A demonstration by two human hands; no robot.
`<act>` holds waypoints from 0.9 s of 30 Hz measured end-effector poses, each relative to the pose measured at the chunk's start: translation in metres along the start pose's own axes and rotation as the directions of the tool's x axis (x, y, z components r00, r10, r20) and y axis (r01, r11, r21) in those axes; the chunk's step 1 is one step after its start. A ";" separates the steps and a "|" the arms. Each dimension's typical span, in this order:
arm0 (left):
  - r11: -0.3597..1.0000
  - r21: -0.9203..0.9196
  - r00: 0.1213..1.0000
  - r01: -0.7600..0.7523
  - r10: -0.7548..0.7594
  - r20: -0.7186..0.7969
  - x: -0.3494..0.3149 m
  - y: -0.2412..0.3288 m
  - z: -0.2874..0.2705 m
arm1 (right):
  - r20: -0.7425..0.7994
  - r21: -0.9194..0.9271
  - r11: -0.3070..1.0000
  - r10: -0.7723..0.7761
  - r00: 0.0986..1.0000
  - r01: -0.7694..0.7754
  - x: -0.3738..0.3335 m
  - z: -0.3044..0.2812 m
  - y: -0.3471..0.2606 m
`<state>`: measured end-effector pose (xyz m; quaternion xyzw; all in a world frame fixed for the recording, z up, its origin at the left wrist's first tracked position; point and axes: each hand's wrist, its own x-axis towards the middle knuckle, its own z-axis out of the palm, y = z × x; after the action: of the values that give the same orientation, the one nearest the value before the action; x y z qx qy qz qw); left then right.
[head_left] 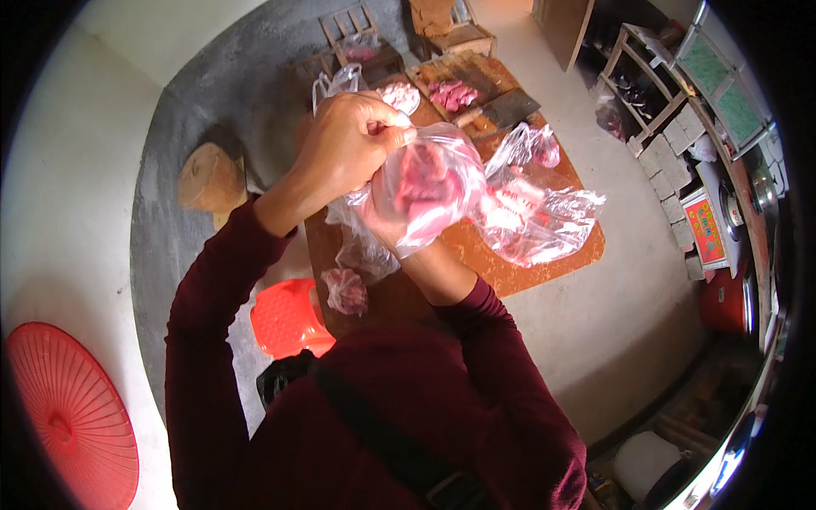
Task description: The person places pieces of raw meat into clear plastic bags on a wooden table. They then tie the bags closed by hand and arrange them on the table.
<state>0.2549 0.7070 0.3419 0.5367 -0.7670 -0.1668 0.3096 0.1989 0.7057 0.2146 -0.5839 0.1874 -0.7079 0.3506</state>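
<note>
Above the table, a clear plastic bag of red meat [433, 183] hangs in front of me. My left hand [348, 144] is closed, thumb and fingers pinching the bag's upper left edge. My right hand [382, 223] is at the bag's lower left side; the plastic and meat hide its fingers, so its grip cannot be seen. Just right of the held bag lies a crumpled clear bag with red print [535, 221]. A small knotted bag of meat [347, 291] rests at the table's near left corner.
On the brown table [544, 276], a wooden cutting board [476, 68] at the back bears meat pieces [453, 95] and a cleaver [510, 112]. A red plastic stool [289, 319] stands at the near left. Chairs [348, 30] are behind the table; a shelf [642, 81] is at the right.
</note>
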 end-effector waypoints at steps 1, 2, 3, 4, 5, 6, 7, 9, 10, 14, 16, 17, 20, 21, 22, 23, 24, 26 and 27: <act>0.997 -0.042 0.998 0.058 -0.058 0.011 -0.002 -0.011 0.009 | -0.003 0.132 0.987 0.097 0.995 -0.096 -0.009 0.001 0.003; 0.988 -0.083 0.992 0.129 -0.128 0.022 -0.009 -0.027 0.018 | 0.002 0.267 0.944 0.198 0.980 -0.192 -0.021 0.003 0.006; 0.991 -0.072 0.994 0.111 -0.110 0.023 -0.015 -0.045 0.029 | 0.143 0.764 0.509 0.466 0.873 -0.396 -0.040 0.013 0.031; 0.992 -0.066 0.995 0.104 -0.103 0.021 -0.024 -0.073 0.043 | 0.163 0.806 0.325 0.683 0.712 -0.496 -0.047 0.021 0.021; 0.994 -0.059 0.995 0.095 -0.094 0.021 -0.035 -0.098 0.058 | 0.169 0.860 0.121 0.849 0.501 -0.496 -0.054 0.028 0.010; 0.996 -0.081 0.999 0.045 -0.046 -0.009 -0.043 -0.118 0.078 | 0.109 0.837 0.195 0.857 0.505 -0.511 -0.069 0.025 0.023; 0.990 -0.087 0.994 0.112 -0.110 0.022 -0.054 -0.132 0.090 | 0.080 0.792 0.210 0.895 0.438 -0.574 -0.083 0.023 0.031; 0.979 -0.120 0.986 0.166 -0.161 0.044 -0.074 -0.162 0.121 | 0.015 0.666 0.253 0.936 0.352 -0.702 -0.107 0.009 0.054; 0.977 -0.129 0.986 0.167 -0.164 0.030 -0.084 -0.174 0.130 | -0.008 0.613 0.235 0.957 0.291 -0.754 -0.109 0.004 0.051; 0.956 -0.171 0.970 0.239 -0.225 0.097 -0.117 -0.204 0.160 | 0.039 0.205 0.103 0.993 0.113 -0.973 -0.141 -0.045 0.076; 0.950 -0.167 0.956 0.262 -0.232 0.178 -0.130 -0.217 0.179 | 0.045 -0.002 0.157 0.987 0.156 -0.988 -0.156 -0.069 0.089; 0.935 -0.217 0.950 0.282 -0.239 0.201 -0.137 -0.213 0.185 | 0.052 -0.094 0.217 0.976 0.213 -0.972 -0.169 -0.081 0.099; 0.942 -0.309 0.974 0.131 -0.065 0.215 -0.150 -0.218 0.204 | 0.104 -0.342 0.268 0.963 0.247 -0.901 -0.177 -0.112 0.107; 0.948 -0.312 0.972 0.070 0.005 0.234 -0.152 -0.220 0.209 | 0.149 -0.399 0.308 0.951 0.271 -0.863 -0.182 -0.122 0.109; 0.948 -0.317 0.965 0.009 0.075 0.251 -0.155 -0.222 0.214 | 0.196 -0.453 0.348 0.937 0.289 -0.821 -0.188 -0.130 0.111; 0.935 -0.354 0.964 0.007 0.088 0.252 -0.157 -0.220 0.215 | 0.226 -0.406 0.350 0.934 0.278 -0.844 -0.187 -0.132 0.108; 0.937 -0.347 0.961 -0.038 0.129 0.243 -0.157 -0.218 0.217 | 0.235 -0.431 0.342 0.936 0.262 -0.835 -0.185 -0.135 0.107; 0.936 -0.327 0.952 -0.130 0.210 0.222 -0.152 -0.215 0.218 | 0.257 -0.482 0.332 0.938 0.231 -0.811 -0.175 -0.141 0.104; 0.938 -0.325 0.953 -0.118 0.199 0.229 -0.152 -0.213 0.219 | 0.266 -0.461 0.339 0.934 0.237 -0.820 -0.174 -0.141 0.103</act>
<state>0.3008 0.7526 0.0067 0.3914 -0.8065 -0.3270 0.2991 0.1049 0.7391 -0.0105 -0.5674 0.4665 -0.1847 0.6530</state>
